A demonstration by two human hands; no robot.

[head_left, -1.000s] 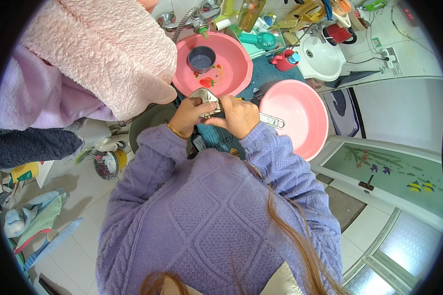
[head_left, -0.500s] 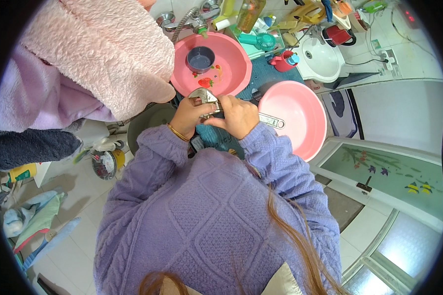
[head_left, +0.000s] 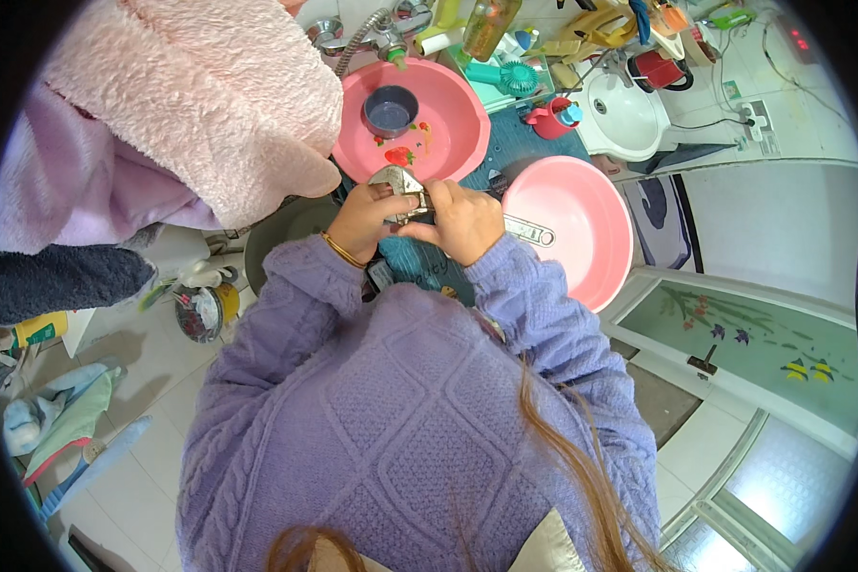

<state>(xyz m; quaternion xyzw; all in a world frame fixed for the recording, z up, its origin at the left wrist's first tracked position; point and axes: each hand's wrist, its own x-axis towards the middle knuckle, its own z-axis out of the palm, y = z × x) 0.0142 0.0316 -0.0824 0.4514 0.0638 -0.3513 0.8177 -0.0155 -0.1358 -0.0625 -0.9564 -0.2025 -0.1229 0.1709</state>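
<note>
Both my hands meet over a teal surface in front of me. My left hand (head_left: pixel 367 219) grips the head of a metal kitchen tool (head_left: pixel 398 181). My right hand (head_left: pixel 462 221) is closed around its shaft, and the long metal handle (head_left: pixel 529 230) sticks out to the right over an empty pink basin (head_left: pixel 582 224). Just beyond my hands stands a second pink basin (head_left: pixel 448 114) holding a small dark blue bowl (head_left: pixel 391 110) and a few red and green food scraps (head_left: pixel 398 155).
A pink fluffy towel (head_left: pixel 200 86) and a lilac garment hang at upper left. A tap and hose (head_left: pixel 362 33) sit above the far basin, with bottles, a teal brush and a white washbasin (head_left: pixel 629 114) to the right. Buckets and cloths lie on the tiled floor at left.
My hands and the metal tool stay in nearly the same place; the fingers shift slightly on the tool's head.
</note>
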